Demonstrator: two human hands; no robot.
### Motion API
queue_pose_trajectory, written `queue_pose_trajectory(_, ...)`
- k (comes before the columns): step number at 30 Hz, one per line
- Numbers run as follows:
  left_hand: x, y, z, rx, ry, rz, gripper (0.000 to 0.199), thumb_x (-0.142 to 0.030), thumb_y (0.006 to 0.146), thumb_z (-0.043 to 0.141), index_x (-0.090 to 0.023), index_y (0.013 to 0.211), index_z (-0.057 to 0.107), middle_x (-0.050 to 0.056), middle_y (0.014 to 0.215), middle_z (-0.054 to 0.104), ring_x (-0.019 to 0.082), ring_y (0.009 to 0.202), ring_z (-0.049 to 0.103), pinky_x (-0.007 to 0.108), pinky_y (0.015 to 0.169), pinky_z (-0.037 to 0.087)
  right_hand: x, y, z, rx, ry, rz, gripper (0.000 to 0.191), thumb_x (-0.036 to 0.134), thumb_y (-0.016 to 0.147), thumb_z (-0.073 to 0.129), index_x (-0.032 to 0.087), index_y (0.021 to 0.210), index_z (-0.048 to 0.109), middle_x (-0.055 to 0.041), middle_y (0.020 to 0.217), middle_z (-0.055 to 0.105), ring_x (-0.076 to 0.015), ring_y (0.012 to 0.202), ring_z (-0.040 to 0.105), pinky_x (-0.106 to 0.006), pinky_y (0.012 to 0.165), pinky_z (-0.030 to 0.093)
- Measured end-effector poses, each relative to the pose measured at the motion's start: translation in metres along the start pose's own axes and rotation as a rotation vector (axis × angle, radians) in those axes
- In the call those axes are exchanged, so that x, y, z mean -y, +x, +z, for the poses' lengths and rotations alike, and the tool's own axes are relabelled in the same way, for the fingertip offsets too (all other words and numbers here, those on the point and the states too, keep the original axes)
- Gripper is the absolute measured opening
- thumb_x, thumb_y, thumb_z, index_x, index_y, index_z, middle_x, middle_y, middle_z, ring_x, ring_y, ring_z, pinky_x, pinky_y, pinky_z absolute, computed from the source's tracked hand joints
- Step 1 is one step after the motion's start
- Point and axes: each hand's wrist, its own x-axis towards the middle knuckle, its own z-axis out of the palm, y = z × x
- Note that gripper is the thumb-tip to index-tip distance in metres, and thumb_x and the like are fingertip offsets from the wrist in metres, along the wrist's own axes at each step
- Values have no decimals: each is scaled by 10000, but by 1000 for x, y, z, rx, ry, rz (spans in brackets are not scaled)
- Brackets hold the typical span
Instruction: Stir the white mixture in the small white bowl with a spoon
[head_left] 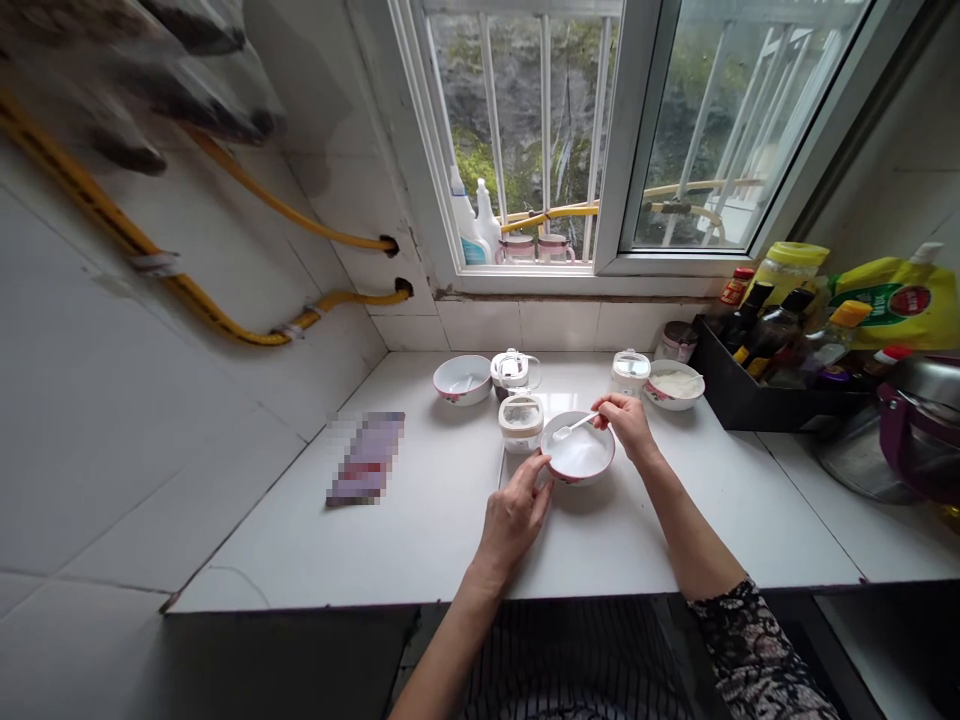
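My right hand (628, 425) pinches the handle of a small white spoon (576, 427). The spoon's head is inside a white bowl (592, 480) with a red rim, over what looks like white powder or fine grains. At the bowl's left side, the fingers of my left hand (517, 508) hold its rim. Just left of the bowl stands a clear jar with a white lid (521, 420). Behind that is a similar lidded jar (512, 372) with dark contents. Another white-lidded jar (630, 372) stands behind my right hand.
A second bowl (463, 392) with a spoon sits back left; a bowl of pale contents (675, 400) is back right. A pixelated purple packet (367, 458) lies left. A black box of bottles (780, 400) and a steel pot (862, 460) stand right. Window behind.
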Motion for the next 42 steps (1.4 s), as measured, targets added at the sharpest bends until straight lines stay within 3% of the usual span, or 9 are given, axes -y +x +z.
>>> queue_pose_trajectory(8,0,1,1,-14,-14,22,418,-102,891,571,-240,1282,527,75,1239,695,157,786,732,256,711,597,1,-1,2,-59,8,9,132,236,563,516,188,572,639,22,431,590,-119,457,502,-253,518,433)
queue_pose_trajectory(15,0,0,3,-17,-20,16,427,-103,892,570,-252,1290,527,77,1259,687,163,791,733,269,717,604,1,-4,18,-47,66,-91,145,278,703,562,180,758,654,-25,595,697,-146,555,610,-282,593,499)
queue_pose_trajectory(18,0,0,3,-23,-23,24,420,-103,892,571,-244,1285,529,80,1261,685,162,794,734,268,720,605,0,-11,30,-26,-50,-288,187,319,835,532,186,882,656,-52,718,738,-185,682,685,-322,676,534)
queue_pose_trajectory(21,0,1,2,-26,-28,36,411,-103,897,565,-231,1285,523,87,1272,680,157,783,733,264,719,604,-1,-18,37,25,-338,-626,175,256,919,493,202,940,658,-77,838,756,-217,809,699,-385,806,523)
queue_pose_trajectory(25,1,0,2,-27,-15,38,427,-99,891,563,-234,1294,525,82,1256,688,159,795,733,264,724,604,0,-21,36,162,-675,-950,235,147,944,439,202,934,667,-81,849,756,-221,809,668,-424,891,470)
queue_pose_trajectory(28,1,0,2,-20,-5,29,443,-106,888,564,-250,1305,529,73,1248,692,162,806,735,264,716,605,2,-21,32,72,-626,-907,214,166,948,459,206,950,669,-76,859,757,-220,816,673,-409,881,476)
queue_pose_trajectory(31,0,0,2,-13,-5,17,455,-104,882,573,-258,1308,531,74,1258,688,164,808,736,264,710,604,6,-20,23,-50,-458,-720,168,220,918,502,207,934,668,-59,825,749,-217,789,688,-370,803,509)
queue_pose_trajectory(35,0,0,0,-14,-6,15,436,-103,885,573,-255,1292,538,74,1242,695,162,800,734,259,709,601,7,-15,7,-83,-430,-528,158,209,830,497,216,806,653,-8,672,686,-179,632,636,-299,655,493)
queue_pose_trajectory(42,-1,0,-2,8,-20,0,418,-115,899,570,-248,1293,527,67,1180,715,164,794,732,257,720,593,-3,-10,3,-34,-790,-689,175,122,787,491,218,736,627,-22,670,682,-182,632,592,-337,763,433)
